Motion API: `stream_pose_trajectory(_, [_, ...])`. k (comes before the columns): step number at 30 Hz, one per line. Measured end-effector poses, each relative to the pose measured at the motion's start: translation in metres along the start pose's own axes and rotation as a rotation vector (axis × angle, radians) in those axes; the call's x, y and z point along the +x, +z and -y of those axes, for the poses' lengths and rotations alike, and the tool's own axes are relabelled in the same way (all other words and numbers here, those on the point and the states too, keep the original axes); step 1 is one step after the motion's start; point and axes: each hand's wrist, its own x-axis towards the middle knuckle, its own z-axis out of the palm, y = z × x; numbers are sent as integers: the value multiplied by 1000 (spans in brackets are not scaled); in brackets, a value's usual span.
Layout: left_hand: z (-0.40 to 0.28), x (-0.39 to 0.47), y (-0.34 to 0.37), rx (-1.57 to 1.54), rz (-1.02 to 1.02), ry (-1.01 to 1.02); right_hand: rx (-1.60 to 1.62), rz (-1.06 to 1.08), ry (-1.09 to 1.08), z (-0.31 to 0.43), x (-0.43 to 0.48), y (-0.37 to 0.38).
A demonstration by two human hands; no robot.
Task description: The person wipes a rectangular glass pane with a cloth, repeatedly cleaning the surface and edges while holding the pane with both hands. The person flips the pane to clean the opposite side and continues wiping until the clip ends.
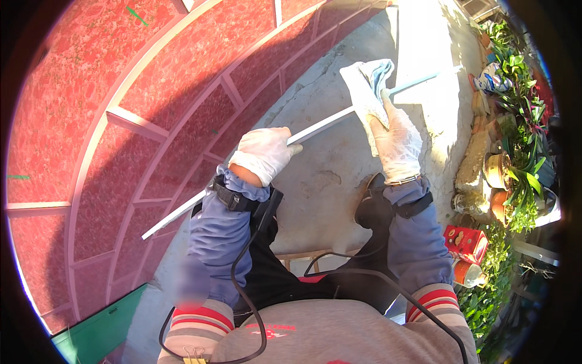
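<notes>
A long, thin white strip (pixel 320 123) runs slantwise in front of me, from the lower left to the sunlit upper right. My left hand (pixel 263 148), in a thin whitish glove, grips it left of its middle. Farther along, my right hand (pixel 395 136), gloved too, holds a folded white and light-blue cloth (pixel 367 86) around the strip. The fingers of that hand are partly hidden by the cloth. The strip's lower end passes beside my left forearm and over the red panelled surface.
A red patterned surface with pale pink framing bars (pixel 150 129) fills the left. Potted plants (pixel 498 170) line the right, with a red box (pixel 466 244) and a plastic bottle (pixel 469 274) below them. A black cable (pixel 354 271) crosses my lap. Cracked concrete (pixel 313 191) lies beneath.
</notes>
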Motion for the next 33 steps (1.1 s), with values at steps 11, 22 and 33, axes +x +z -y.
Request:
stream_pose_trajectory(11, [2,1,3,3,-7,-32,87,116,-112,28,-17,3])
stream_pose_trajectory(22, [-2,1,-4,20,64,-54,19,93,-275,33,-28,10])
stream_pose_trajectory(33, [-1,1,-3,40,40,-26,1,23,35,-10,3,4])
